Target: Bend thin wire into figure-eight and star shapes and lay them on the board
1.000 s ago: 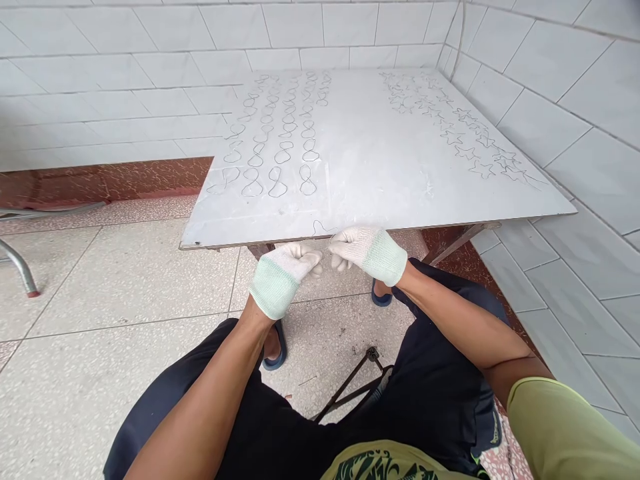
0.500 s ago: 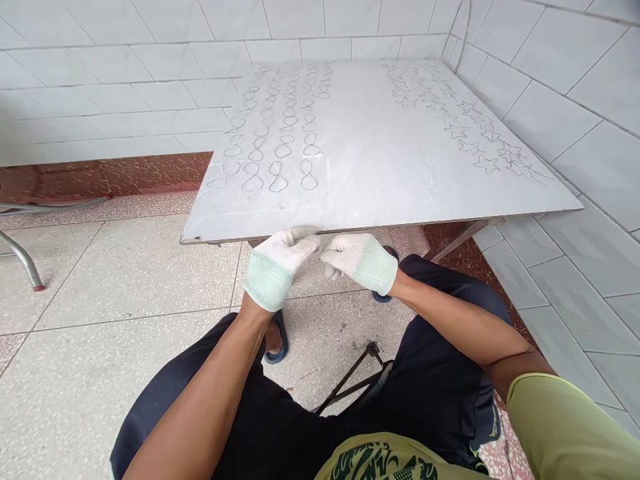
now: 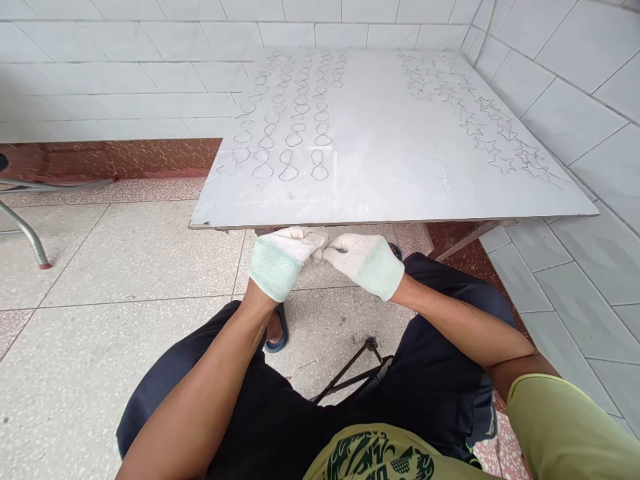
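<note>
Both my hands wear white knit gloves with pale green cuffs and meet just below the table's front edge. My left hand [image 3: 287, 257] is closed, thumb and fingers pinched together. Against its fingertips, my right hand [image 3: 363, 260] is also closed in a pinch. Whatever lies between the fingertips is too small or hidden to make out. On the white tabletop [image 3: 390, 147] beyond them lie rows of thin wire figure-eights [image 3: 320, 165] at the left. A band of thin wire stars [image 3: 501, 162] lies at the right, some overlapping.
White tiled walls [image 3: 130, 73] close off the back and right of the table. A metal chair leg [image 3: 30, 233] stands at far left. Between my legs on the speckled floor [image 3: 125, 267] is a dark folding frame [image 3: 350, 373]. Small dark bits lie scattered near it.
My view has shifted slightly, so the table appears higher and further right. My hands have drawn closer, and their fingertips now touch or overlap below the edge.
</note>
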The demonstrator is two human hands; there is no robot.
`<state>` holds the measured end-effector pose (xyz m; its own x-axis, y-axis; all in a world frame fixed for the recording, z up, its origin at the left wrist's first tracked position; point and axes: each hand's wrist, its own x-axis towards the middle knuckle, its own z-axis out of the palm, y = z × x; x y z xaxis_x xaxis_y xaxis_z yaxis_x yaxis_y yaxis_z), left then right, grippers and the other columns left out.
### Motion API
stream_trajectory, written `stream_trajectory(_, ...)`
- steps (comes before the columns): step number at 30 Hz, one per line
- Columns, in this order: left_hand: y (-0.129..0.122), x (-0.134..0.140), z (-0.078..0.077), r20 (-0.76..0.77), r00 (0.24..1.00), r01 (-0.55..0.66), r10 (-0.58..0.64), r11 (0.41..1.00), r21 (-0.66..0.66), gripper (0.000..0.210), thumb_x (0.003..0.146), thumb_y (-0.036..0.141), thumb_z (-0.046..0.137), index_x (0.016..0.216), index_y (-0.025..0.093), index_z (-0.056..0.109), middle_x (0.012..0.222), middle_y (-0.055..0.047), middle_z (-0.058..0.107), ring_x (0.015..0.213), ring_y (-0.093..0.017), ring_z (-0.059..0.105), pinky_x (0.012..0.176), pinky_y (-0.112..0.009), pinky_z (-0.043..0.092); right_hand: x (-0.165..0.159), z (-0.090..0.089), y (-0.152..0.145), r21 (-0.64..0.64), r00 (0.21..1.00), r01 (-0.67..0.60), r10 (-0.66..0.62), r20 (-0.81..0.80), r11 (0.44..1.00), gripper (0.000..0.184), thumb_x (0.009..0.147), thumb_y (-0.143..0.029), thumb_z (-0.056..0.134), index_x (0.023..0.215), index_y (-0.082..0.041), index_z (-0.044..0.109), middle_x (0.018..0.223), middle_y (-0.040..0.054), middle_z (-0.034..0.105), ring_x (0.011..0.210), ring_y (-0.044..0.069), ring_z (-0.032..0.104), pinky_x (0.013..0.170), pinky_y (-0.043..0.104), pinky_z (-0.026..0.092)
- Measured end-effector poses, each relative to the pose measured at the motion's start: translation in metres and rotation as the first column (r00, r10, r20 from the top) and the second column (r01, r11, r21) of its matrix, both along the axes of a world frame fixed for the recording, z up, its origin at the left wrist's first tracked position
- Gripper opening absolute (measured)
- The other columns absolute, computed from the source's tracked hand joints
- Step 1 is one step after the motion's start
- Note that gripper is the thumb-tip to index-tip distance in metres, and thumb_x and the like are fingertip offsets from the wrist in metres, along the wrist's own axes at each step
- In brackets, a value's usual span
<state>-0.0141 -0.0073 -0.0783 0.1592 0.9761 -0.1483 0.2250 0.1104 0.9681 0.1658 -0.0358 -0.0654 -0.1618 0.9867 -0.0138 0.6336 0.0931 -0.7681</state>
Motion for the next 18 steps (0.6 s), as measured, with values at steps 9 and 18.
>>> stream_trajectory(9, -0.004, 0.001, -0.004, -0.007, 0.999, -0.034, 0.034, 0.999, 0.0, 0.029, 0.085, 0.047, 0.076, 0.081, 0.017, 0.078, 0.064, -0.003, 0.074, 0.052, -0.017, 0.06, 0.053, -0.032, 0.046, -0.003, -0.027, 0.001, 0.314, 0.898, -0.072, -0.076, 0.434, 0.947, 0.035, 0.104, -0.029, 0.054, 0.078, -0.021, 0.076, 0.075, 0.0048, 0.073, 0.074, 0.019, 0.062, 0.07, 0.034, 0.033)
stream_trajectory(18, 0.003, -0.009, -0.004, 0.053, 0.994, 0.098, -0.1, 0.995, 0.028, 0.044, 0.086, 0.046, 0.077, 0.052, 0.02, 0.068, 0.056, -0.004, 0.066, 0.061, -0.016, 0.057, 0.065, -0.032, 0.045, 0.016, -0.028, 0.008, 0.399, 0.796, -0.456, 0.164, 0.582, 0.795, 0.036, 0.11, -0.025, 0.047, 0.101, -0.017, 0.081, 0.084, 0.008, 0.074, 0.082, 0.023, 0.063, 0.078, 0.037, 0.036)
